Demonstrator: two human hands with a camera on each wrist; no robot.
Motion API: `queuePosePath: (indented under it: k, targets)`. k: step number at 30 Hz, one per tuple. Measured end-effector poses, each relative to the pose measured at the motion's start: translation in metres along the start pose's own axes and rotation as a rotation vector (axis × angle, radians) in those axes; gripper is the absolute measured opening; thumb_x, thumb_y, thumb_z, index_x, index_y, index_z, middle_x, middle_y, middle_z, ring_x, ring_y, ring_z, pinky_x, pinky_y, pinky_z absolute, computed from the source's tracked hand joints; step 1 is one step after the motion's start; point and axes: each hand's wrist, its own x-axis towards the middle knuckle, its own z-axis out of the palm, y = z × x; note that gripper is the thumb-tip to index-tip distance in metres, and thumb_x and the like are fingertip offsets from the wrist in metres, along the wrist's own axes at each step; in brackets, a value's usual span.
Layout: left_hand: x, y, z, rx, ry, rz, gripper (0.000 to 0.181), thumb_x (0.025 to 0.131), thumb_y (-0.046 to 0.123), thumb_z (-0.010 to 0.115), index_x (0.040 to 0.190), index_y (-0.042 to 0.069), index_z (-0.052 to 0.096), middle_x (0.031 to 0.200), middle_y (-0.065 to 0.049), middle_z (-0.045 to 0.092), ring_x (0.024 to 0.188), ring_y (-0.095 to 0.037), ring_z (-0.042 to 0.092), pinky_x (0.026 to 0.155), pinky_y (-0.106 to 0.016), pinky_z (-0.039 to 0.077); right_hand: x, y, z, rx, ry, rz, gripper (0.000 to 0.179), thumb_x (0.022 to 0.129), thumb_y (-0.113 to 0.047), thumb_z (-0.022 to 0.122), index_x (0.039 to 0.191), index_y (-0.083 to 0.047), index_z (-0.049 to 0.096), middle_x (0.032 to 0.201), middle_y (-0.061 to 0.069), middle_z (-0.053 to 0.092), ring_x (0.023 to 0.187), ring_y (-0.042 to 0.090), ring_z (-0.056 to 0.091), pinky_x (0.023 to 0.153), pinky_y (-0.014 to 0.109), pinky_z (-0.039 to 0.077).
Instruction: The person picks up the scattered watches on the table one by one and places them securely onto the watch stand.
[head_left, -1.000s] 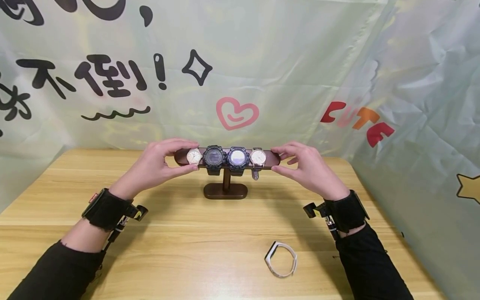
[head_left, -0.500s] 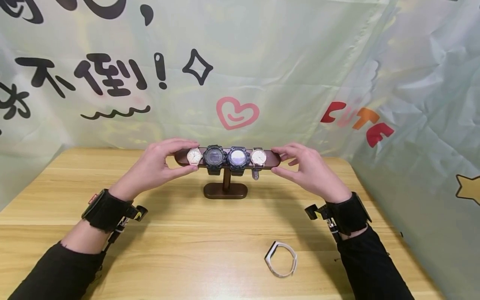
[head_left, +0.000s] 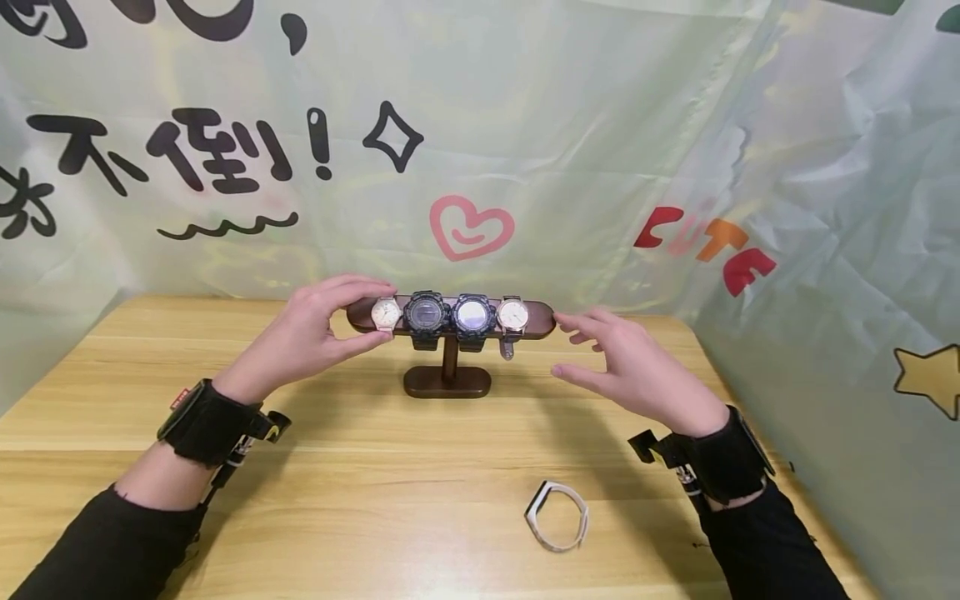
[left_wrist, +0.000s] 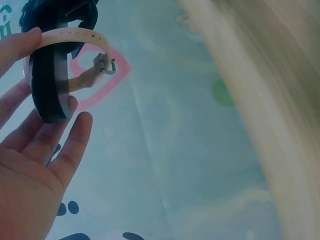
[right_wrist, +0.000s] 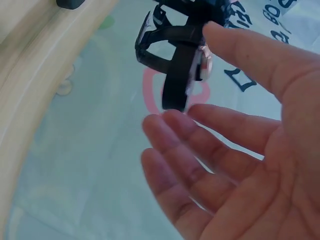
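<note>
A dark brown T-shaped watch stand [head_left: 447, 383] holds several wristwatches in a row along its bar. At the bar's left end my left hand [head_left: 315, 329] pinches a wristwatch with a pale strap [head_left: 386, 314], fingers at its top and thumb at its lower edge. Its buckled strap [left_wrist: 75, 36] loops round the bar in the left wrist view. Beside it sit two chunky black digital watches [head_left: 427, 314] and a round light-dialed watch [head_left: 513, 315]. My right hand [head_left: 637, 362] is at the bar's right end, fingertips right by the tip, thumb lowered and apart, holding nothing.
A white fitness band [head_left: 557, 517] with a dark face lies on the wooden table [head_left: 360, 500], toward the front right. Printed cloth [head_left: 585, 150] hangs behind the table and along its right side.
My right hand has let go of the bar's right end and drawn slightly right and down, its thumb and fingers spreading. My left hand keeps its grip on the pale-strapped watch.
</note>
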Motion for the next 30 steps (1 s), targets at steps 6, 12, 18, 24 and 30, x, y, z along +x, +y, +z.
queuePosePath:
  k: [6, 12, 18, 24, 30]
  targets:
    - [0.0, 0.004, -0.006, 0.011, 0.03, 0.044, 0.05, 0.086, 0.012, 0.092, 0.134, 0.013, 0.075, 0.135, -0.007, 0.074, 0.115, -0.024, 0.072, 0.098, -0.036, 0.058, -0.017, -0.01, 0.002, -0.082, -0.037, -0.087, 0.064, 0.098, -0.036, 0.081, 0.149, -0.004, 0.062, 0.134, 0.013, 0.071, 0.119, 0.03, 0.072, 0.095, 0.048, 0.062]
    - [0.0, 0.011, -0.016, 0.017, 0.065, 0.079, 0.052, 0.083, 0.009, 0.093, 0.132, 0.016, 0.076, 0.132, -0.006, 0.074, 0.118, -0.025, 0.072, 0.101, -0.023, 0.055, -0.038, -0.019, 0.013, -0.12, -0.123, -0.133, 0.059, 0.097, -0.038, 0.081, 0.142, -0.002, 0.068, 0.133, 0.013, 0.072, 0.116, 0.028, 0.073, 0.096, 0.046, 0.063]
    - [0.0, 0.023, -0.021, 0.016, 0.077, 0.083, 0.043, 0.086, 0.009, 0.091, 0.127, 0.014, 0.078, 0.129, -0.004, 0.075, 0.108, -0.021, 0.074, 0.09, -0.007, 0.05, -0.059, -0.021, 0.026, -0.078, -0.255, -0.094, 0.065, 0.096, -0.053, 0.078, 0.138, -0.004, 0.071, 0.129, 0.009, 0.074, 0.111, 0.024, 0.074, 0.092, 0.042, 0.064]
    - [0.001, 0.038, -0.024, -0.017, 0.071, 0.135, 0.035, 0.089, 0.011, 0.089, 0.123, 0.015, 0.08, 0.117, -0.001, 0.077, 0.085, -0.012, 0.07, 0.062, -0.013, 0.045, -0.073, -0.022, 0.037, -0.065, -0.356, -0.012, 0.084, 0.083, -0.074, 0.077, 0.134, -0.006, 0.073, 0.124, 0.005, 0.076, 0.102, 0.018, 0.073, 0.084, 0.04, 0.063]
    - [0.001, 0.05, -0.02, -0.036, 0.066, 0.229, 0.034, 0.086, 0.008, 0.088, 0.119, 0.013, 0.081, 0.109, 0.001, 0.079, 0.085, -0.011, 0.07, 0.062, -0.012, 0.044, -0.079, -0.026, 0.048, -0.089, -0.351, -0.014, 0.093, 0.072, -0.081, 0.079, 0.129, -0.008, 0.076, 0.104, -0.004, 0.073, 0.074, 0.001, 0.048, 0.063, 0.025, 0.042]
